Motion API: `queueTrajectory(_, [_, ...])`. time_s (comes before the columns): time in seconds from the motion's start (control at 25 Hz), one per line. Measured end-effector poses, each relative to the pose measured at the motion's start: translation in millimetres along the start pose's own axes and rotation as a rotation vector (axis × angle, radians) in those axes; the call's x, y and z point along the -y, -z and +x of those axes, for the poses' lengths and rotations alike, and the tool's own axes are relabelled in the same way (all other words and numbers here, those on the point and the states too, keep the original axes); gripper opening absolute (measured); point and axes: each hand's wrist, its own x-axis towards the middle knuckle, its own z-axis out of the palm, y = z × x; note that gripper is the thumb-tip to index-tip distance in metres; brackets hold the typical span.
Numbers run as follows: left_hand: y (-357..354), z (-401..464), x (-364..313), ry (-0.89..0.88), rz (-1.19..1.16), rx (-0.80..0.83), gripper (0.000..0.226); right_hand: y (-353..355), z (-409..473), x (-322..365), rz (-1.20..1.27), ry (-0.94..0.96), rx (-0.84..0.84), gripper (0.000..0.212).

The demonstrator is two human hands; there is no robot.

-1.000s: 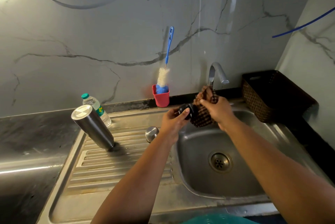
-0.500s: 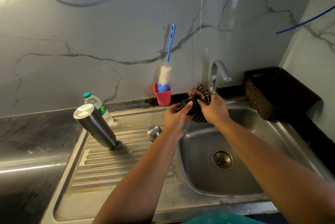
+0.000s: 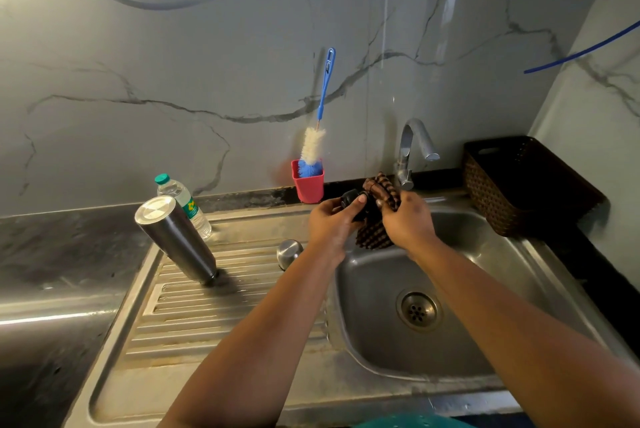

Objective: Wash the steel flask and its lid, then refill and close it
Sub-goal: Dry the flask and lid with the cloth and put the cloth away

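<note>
One steel flask (image 3: 176,240), inverted, base tilted up-left

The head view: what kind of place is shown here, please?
Most likely a home kitchen washing-up corner: a steel sink with a ribbed draining board and a tap, a bottle brush standing in a red cup, and a marble-patterned wall behind.

No legible text, even on the water bottle (image 3: 183,201) label
</note>
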Motion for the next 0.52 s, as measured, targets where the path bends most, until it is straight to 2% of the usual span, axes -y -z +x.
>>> queueTrajectory(0.12, [-3,-5,8,0.032,0.006,-0.001,0.046,2,4,-1,0.03,-0.053,0.003,0.024])
queueTrajectory(0.24, [-3,-1,3,0.036,-0.054,-0.067,0.038,-1,4,0,-0.036,0.015,0.032,0.025])
queueTrajectory(0.32, [3,1,-3,0.033,-0.007,-0.071,0.035,2,6,-6,-0.103,0.016,0.152,0.026])
queueTrajectory(0.4, [10,1,-8,0.016,0.055,-0.083,0.037,12,13,-21,-0.112,-0.071,0.329,0.028])
queueTrajectory(0.44, [14,1,-11,0.019,0.058,-0.087,0.036,17,15,-29,-0.045,-0.155,0.362,0.028])
queueTrajectory(0.52, [18,2,-15,0.044,0.003,-0.055,0.029,22,21,-44,0.138,-0.333,0.254,0.033])
